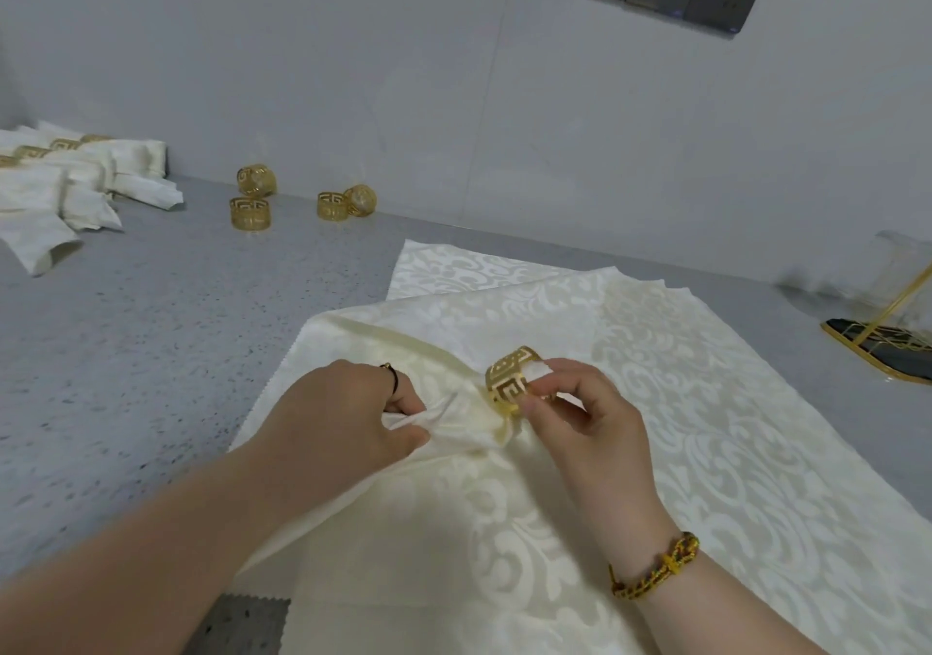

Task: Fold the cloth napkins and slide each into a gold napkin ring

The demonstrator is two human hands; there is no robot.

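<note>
Threading step, seen from beside the grey speckled counter (151, 326). Left hand (348, 417) has its fingers curled round the gathered neck of a cream damask napkin (454, 415). Right hand (590, 417) pinches the gold napkin ring (507, 382) between thumb and forefinger, with the ring standing on edge just above the cloth. The ring lies between the two hands, touching the right fingertips and near the left knuckles. A white napkin tip (537, 369) shows at the ring's far opening, beside the right forefinger.

To do this step well, it seems best to keep the bunch narrow and tight at the left grip and hold the ring steady. The tip can then be drawn through evenly so the folds do not snag on the fretwork, leaving the ring near the napkin's middle.

Four spare rings (250, 212) and a row of finished napkins (75, 175) sit well apart, by the wall.
</note>
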